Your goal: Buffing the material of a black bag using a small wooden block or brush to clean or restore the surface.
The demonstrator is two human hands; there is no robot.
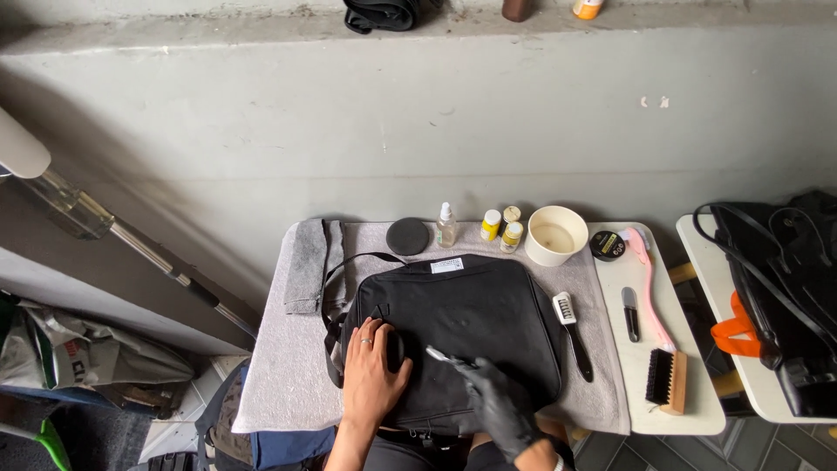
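Note:
A black fabric bag lies flat on a grey towel spread over a small table. My bare left hand, with a ring on one finger, rests flat on the bag's left side and holds nothing. Over the bag's lower middle, my right hand wears a black glove and grips a small slim metal tool whose tip touches the bag's surface. The bag's strap loops out at the upper left.
Behind the bag stand a black round lid, a small spray bottle, three small yellow-capped jars and a cream bowl. At the right lie a white-headed brush, a pink-handled brush, a wooden brush and a black tin. Another black bag sits on the table at far right.

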